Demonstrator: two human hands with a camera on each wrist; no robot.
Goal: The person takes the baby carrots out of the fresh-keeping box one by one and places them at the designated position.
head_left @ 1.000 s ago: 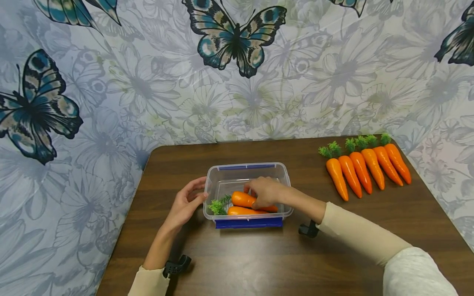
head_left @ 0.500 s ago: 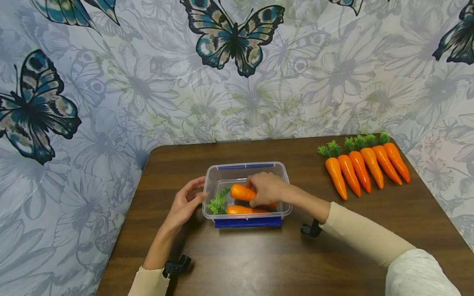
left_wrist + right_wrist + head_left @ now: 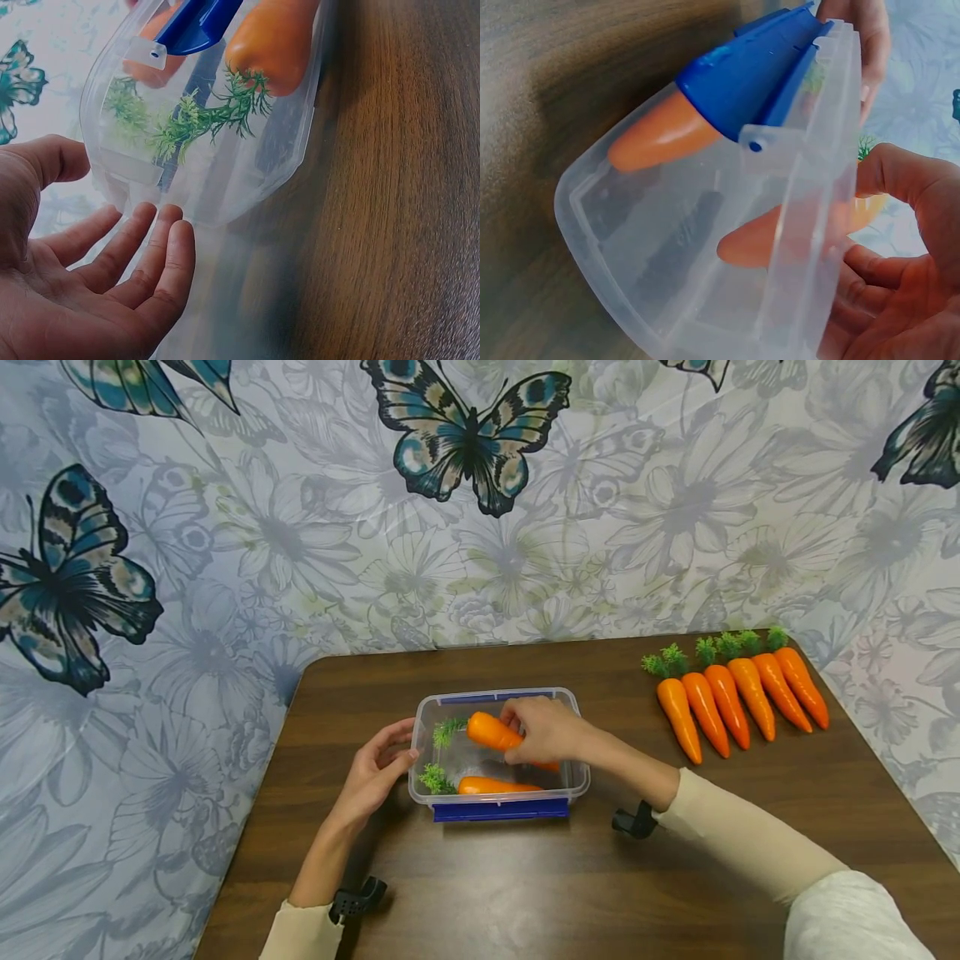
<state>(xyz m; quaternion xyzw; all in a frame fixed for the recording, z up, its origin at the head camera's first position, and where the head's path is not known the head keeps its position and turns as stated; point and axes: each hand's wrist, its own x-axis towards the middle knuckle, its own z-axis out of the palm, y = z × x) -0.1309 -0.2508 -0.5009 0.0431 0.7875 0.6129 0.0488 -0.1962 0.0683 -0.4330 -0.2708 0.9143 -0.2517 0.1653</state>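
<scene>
A clear plastic box [image 3: 442,799] with blue latches stands on the table, lidless. My right hand [image 3: 547,731] reaches inside it and pinches an orange carrot [image 3: 491,731] between thumb and fingers. That carrot's green top points left, its tip slanting down to the right. Along the box's near wall lies another carrot [image 3: 495,786], its leafy top at the left end. My left hand [image 3: 377,770] is at the box's left side, fingertips right at the wall. In the left wrist view the left fingers [image 3: 176,262] are spread and gently bent, holding nothing.
Several more carrots [image 3: 738,702] lie side by side at the table's far right, green tops toward the wall. The brown wooden table [image 3: 510,893] meets a wall covering [image 3: 300,543] with butterflies and flowers at its back edge.
My right hand has moved the pinched carrot away from the near one, toward the box's far side, and slightly up. The left hand stays beside the box.
</scene>
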